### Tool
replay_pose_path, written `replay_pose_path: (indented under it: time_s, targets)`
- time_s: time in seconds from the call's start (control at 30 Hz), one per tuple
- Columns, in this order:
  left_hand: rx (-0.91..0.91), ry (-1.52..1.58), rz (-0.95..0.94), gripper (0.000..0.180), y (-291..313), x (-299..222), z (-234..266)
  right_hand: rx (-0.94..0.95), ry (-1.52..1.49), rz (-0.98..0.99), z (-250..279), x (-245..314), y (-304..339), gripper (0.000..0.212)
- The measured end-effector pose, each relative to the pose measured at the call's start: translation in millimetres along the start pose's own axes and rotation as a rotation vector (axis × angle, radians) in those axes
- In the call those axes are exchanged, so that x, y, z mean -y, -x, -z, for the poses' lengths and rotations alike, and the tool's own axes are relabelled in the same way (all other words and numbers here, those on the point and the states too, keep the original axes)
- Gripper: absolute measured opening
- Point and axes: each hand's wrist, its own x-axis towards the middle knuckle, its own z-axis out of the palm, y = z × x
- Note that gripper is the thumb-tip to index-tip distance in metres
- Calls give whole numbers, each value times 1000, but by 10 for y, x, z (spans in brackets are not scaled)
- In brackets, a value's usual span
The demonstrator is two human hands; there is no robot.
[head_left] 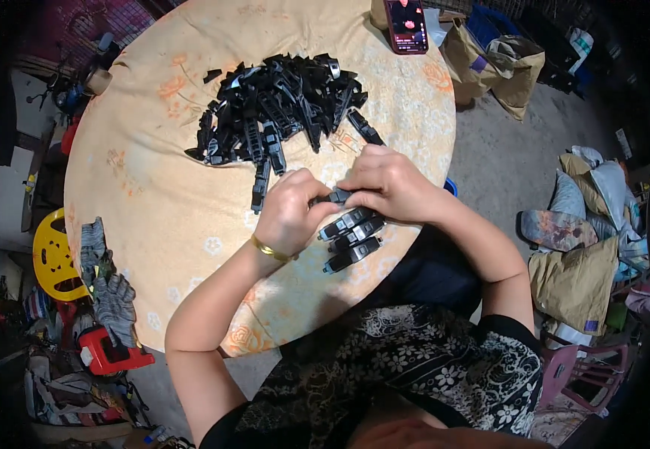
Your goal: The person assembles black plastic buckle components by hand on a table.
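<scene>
1. A round table with a pale orange flowery cloth (145,247) stands on a grey floor (501,150), and a phone (406,26) sits at its far edge
2. A big pile of black parts (273,105) lies on the cloth, past the hands
3. The small dark part (334,196) is low on the table, between the left hand (289,209) and the right hand (396,183)
4. Both hands pinch it tight with thumbs and fingers, so most of it is hidden
5. Three black pieces (356,234) lie in a row just below the right hand
6. To do this well, I think, hold the part firm from both sides, push straight and gently, and keep fingertips off thin edges
7. On the right, a tan bag (516,63) stands on the floor with something pale at its top; I cannot tell what is deeper inside
</scene>
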Motion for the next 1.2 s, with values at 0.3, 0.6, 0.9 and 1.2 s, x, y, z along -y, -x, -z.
replay_pose_path:
  time_s: [0.3,0.6,0.9,1.2]
  targets:
    - [282,162,-139,18,-24,-22,100,-176,306,-462,178,-209,74,32]
    - [98,-89,-45,31,-72,-165,-10,137,-70,-376,264,5,-119,20]
    - [51,-120,-207,16,-30,-22,-45,-315,414,-182,111,-850,-291,22]
    - [-48,-84,-46,22,-31,39,-47,-232,313,-167,179,-620,-159,24]
